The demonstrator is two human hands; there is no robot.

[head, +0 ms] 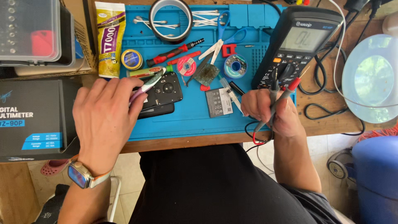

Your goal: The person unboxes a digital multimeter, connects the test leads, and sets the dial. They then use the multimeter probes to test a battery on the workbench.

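Observation:
My left hand (105, 118) lies on the blue work mat (190, 120) and grips a small tool with purple and green handles (148, 84), resting against an opened black phone (163, 93). My right hand (269, 112) holds two multimeter probes, one black (273, 89) and one red (290, 88), their tips pointing up toward the black multimeter (296, 45). A grey phone battery (219, 102) lies on the mat between my hands.
The mat carries a red screwdriver (174, 52), tape roll (171, 20), blue scissors (226, 35), solder spools (235, 65), cotton swabs and a glue tube (110, 39). Dark boxes (35, 120) stand at left, a clear plastic lid (371, 76) and cables at right.

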